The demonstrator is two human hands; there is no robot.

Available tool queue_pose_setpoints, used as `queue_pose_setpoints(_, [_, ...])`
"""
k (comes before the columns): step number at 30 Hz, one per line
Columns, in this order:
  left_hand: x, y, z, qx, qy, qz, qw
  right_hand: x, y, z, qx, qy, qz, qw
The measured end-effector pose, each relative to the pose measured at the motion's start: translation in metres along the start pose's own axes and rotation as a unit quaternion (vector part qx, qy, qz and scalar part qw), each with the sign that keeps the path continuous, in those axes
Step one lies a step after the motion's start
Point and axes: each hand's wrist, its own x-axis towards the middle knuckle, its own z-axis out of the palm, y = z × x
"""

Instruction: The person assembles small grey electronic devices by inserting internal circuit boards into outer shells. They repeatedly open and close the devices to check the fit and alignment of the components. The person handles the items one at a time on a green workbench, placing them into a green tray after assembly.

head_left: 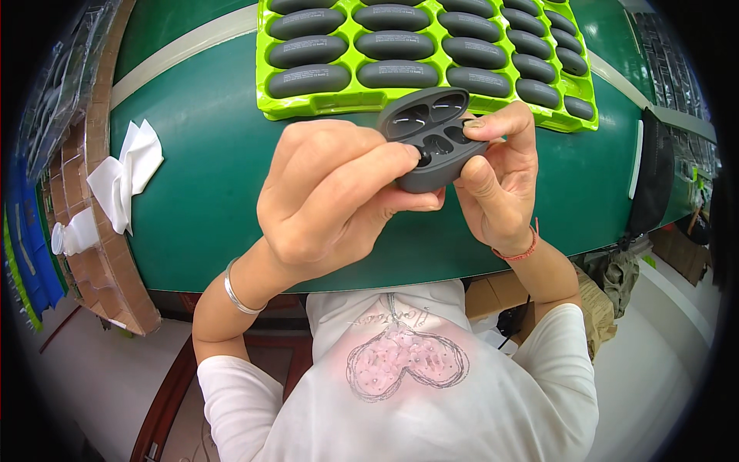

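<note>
A dark grey earbud charging case (433, 180) is held up over the table, its lid (426, 113) tipped open. My left hand (327, 192) is closed on the case's left side, the thumb below and a forefinger tip pressed into the left well. A small glossy black part, perhaps an earbud, shows at that fingertip. On the right end of the case my right hand (504, 181) grips with thumb and fingers, one fingertip at the rim of the right well. The middle hollows look glossy; what lies under the fingertips is mostly hidden.
Just beyond my hands lies a bright green tray (308, 104) holding rows of dark grey rounded cases. Crumpled white cloth (131, 173) rests on the green table (204, 154). A cardboard box (104, 277) with a small translucent jar (58, 239) stands along the left edge.
</note>
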Motion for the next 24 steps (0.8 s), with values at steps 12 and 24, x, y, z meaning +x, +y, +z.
queue_pose_setpoints(12, [0.001,0.002,-0.006,0.011,-0.046,-0.023,0.999,0.002,-0.010,0.005,-0.061,0.008,-0.021,0.998])
queue_pose_setpoints(24, [-0.004,0.008,-0.001,-0.149,0.016,-0.111,0.982,-0.004,-0.017,0.003,-0.185,-0.022,-0.090,0.978])
